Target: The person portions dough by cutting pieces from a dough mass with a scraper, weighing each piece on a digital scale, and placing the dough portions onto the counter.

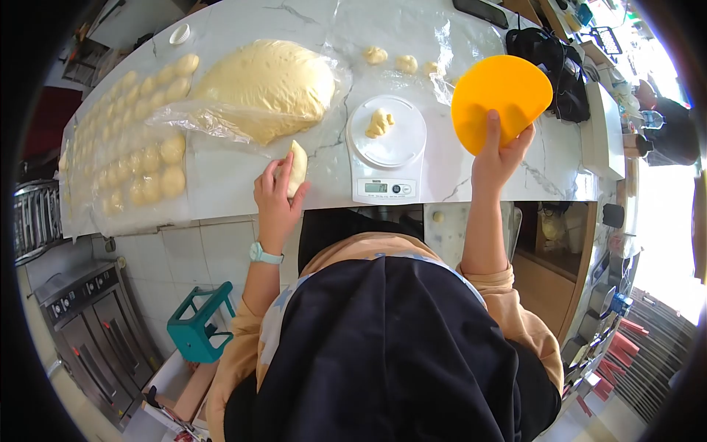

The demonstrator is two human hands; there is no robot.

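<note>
My left hand [277, 195], with a pale watch on the wrist, is closed around an elongated piece of dough [297, 168] near the table's front edge. My right hand [498, 158] grips a flat yellow-orange dough scraper [492, 88], raised to the right of the scale. Between the hands stands a white kitchen scale [387, 190] with a lit display; a small dough lump [380, 124] rests on its round plate. Behind my left hand lies a large mass of dough [269, 85], partly wrapped in clear plastic.
Rows of dough balls [151, 162] under plastic cover the left of the marble table [449, 193]. Several small lumps [406, 64] lie beyond the scale. A black bag [549, 62] and a phone [480, 11] are at the far right. A green stool [197, 324] stands on the floor.
</note>
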